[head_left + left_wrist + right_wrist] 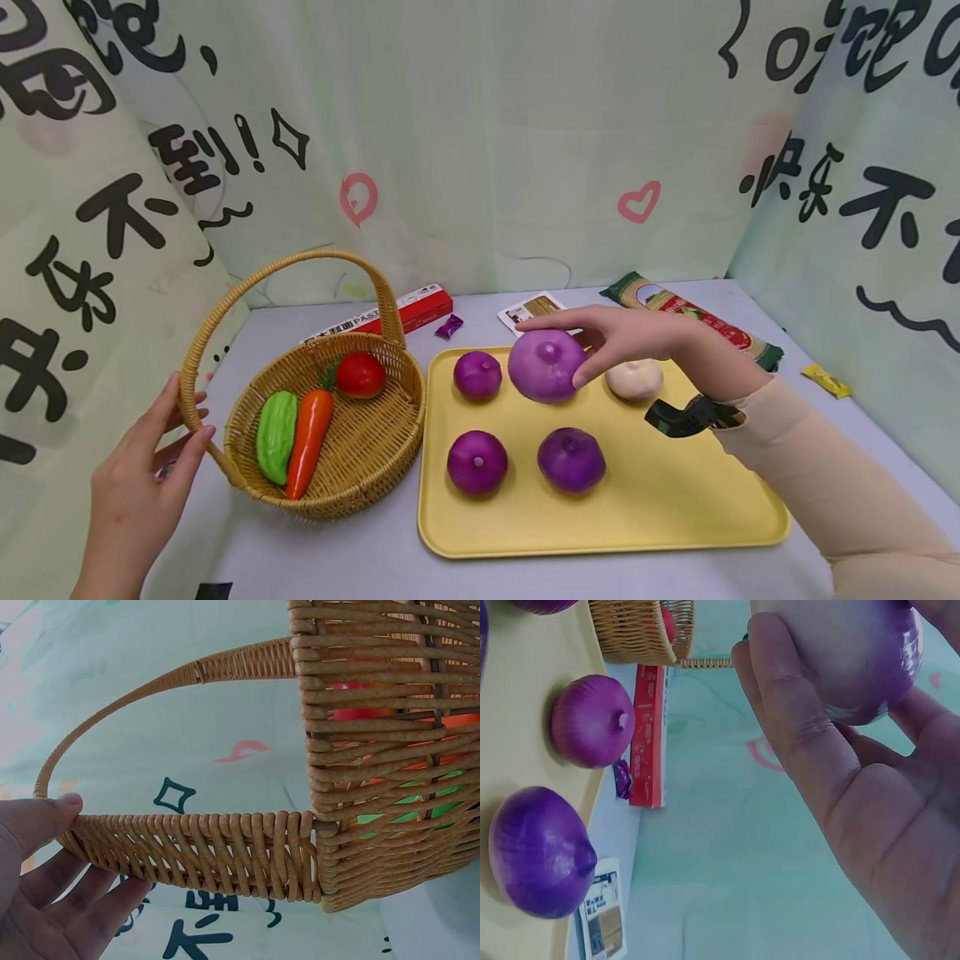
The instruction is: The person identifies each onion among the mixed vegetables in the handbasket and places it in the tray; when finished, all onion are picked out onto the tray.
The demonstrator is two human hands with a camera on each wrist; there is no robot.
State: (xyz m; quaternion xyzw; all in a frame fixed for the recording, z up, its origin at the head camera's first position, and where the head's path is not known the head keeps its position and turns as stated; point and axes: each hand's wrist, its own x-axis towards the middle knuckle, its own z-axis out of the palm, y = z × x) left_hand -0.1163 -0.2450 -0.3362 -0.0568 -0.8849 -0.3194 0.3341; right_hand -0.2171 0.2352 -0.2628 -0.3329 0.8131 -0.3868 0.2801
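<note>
My left hand [146,471] grips the handle of a wicker basket [360,492], thumb on one side and fingers on the other. Inside the basket lie a red tomato [362,375], an orange carrot [309,442] and a bumpy green vegetable [277,437]. Above the yellow tray [675,508], my right hand [630,337] holds a light purple onion [543,371] between thumb and fingers; the right wrist view shows its pale underside. Several darker purple onions [477,462] sit on the tray, one of them [540,851] plain only in the right wrist view. A whitish bulb [636,379] sits partly behind my right hand.
Behind the basket lies a red pasta box [427,307], with a purple-wrapped candy [449,326] beside it. A printed card [532,308] and a green-and-red packet [690,312] lie behind the tray. A yellow wrapper [827,381] is at the right. Printed curtains enclose the table.
</note>
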